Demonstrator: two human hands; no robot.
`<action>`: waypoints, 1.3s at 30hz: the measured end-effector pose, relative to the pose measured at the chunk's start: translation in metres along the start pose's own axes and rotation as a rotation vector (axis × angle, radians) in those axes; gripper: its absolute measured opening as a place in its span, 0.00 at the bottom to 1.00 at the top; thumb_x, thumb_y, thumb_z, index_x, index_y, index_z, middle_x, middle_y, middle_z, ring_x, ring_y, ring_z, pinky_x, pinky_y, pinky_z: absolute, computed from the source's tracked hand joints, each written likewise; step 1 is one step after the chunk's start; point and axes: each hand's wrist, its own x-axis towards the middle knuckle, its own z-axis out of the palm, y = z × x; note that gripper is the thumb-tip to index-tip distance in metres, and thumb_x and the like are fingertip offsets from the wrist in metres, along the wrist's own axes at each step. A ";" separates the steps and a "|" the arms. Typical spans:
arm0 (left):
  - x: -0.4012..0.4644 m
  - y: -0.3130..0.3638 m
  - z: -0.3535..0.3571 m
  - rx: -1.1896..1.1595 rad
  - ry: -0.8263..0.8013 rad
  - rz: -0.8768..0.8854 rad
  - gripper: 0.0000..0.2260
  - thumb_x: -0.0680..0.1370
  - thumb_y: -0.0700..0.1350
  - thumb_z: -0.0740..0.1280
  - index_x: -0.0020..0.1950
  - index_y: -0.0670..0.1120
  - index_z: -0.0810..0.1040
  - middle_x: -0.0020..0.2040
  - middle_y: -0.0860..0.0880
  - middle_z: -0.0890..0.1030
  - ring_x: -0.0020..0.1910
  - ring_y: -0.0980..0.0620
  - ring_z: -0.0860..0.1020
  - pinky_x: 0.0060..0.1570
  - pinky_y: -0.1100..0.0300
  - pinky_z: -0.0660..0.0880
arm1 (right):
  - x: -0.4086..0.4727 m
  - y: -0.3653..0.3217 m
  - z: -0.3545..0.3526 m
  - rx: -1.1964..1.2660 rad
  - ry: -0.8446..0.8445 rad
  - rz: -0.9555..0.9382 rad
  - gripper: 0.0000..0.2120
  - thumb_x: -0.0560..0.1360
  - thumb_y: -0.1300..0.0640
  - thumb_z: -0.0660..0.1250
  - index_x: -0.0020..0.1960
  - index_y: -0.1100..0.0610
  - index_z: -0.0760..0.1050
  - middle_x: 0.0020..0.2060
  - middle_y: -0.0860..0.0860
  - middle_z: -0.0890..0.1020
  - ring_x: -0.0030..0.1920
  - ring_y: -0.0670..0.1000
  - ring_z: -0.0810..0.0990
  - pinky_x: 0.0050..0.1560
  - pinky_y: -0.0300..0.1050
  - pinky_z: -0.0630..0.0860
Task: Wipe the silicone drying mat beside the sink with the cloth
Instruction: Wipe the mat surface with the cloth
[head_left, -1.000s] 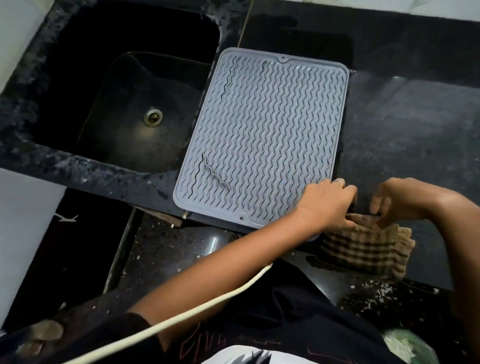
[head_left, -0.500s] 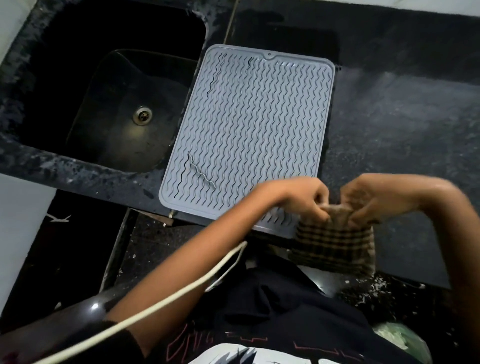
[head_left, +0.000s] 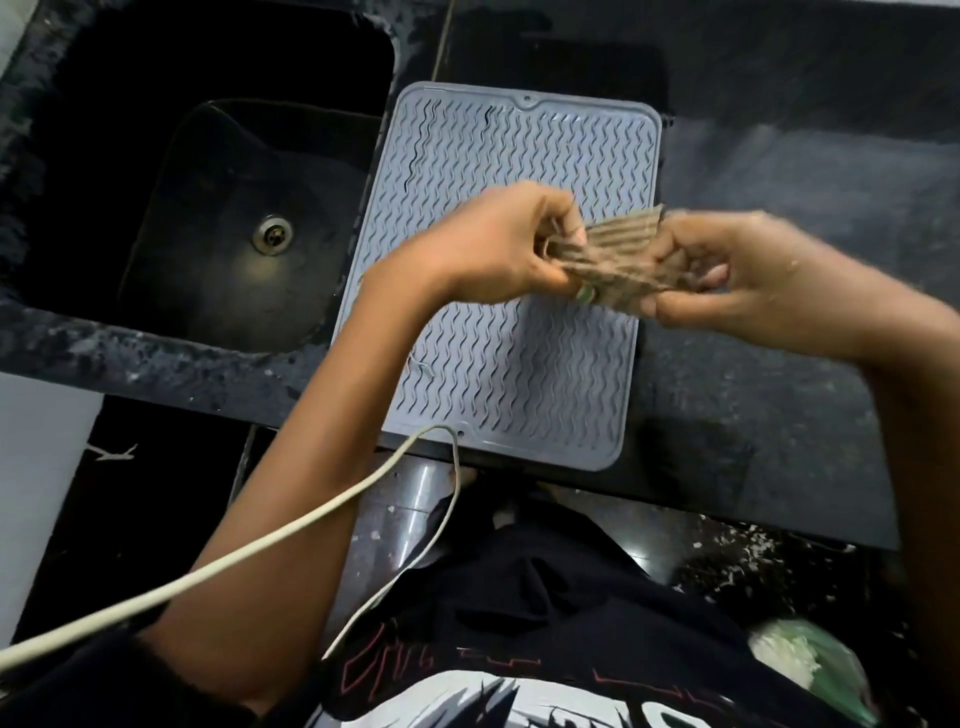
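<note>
The mat (head_left: 511, 364) lies bare and open to reach from above; only both hands (head_left: 498, 244) (head_left: 737, 275), with the cloth (head_left: 618, 260), hang over its middle.

Both hands hold the checked cloth (head_left: 618, 262) stretched betw. them above the grey mat (head_left: 519, 364): left hand (head_left: 498, 244) & right hand (head_left: 727, 275) pinch opposite ends. Mat lies flat on dark counter (head_left: 779, 364), just beside sink (head_left: 234, 208).

Dim pic, right hand (head_left: 727, 280) motion-blurred (edges bend w/ wide-angle).
</note>
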 end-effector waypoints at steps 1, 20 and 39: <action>0.000 -0.008 0.004 0.023 -0.066 -0.050 0.07 0.73 0.40 0.73 0.48 0.47 0.77 0.47 0.55 0.82 0.37 0.64 0.79 0.33 0.73 0.73 | 0.002 0.003 0.008 -0.030 -0.060 0.040 0.07 0.69 0.52 0.68 0.47 0.50 0.76 0.45 0.49 0.83 0.41 0.48 0.81 0.44 0.52 0.81; 0.017 -0.081 0.057 0.295 0.208 -0.155 0.14 0.80 0.51 0.64 0.66 0.55 0.73 0.66 0.51 0.72 0.64 0.49 0.72 0.60 0.52 0.70 | 0.030 0.043 0.115 -0.500 0.113 0.051 0.29 0.69 0.45 0.70 0.67 0.49 0.67 0.67 0.51 0.68 0.68 0.54 0.63 0.64 0.56 0.58; 0.156 -0.129 0.004 0.450 0.672 -0.084 0.25 0.79 0.51 0.58 0.77 0.52 0.61 0.78 0.48 0.60 0.76 0.47 0.60 0.75 0.48 0.56 | 0.068 0.080 0.123 -0.398 0.688 -0.064 0.20 0.72 0.64 0.67 0.64 0.56 0.73 0.60 0.56 0.78 0.55 0.57 0.77 0.50 0.58 0.72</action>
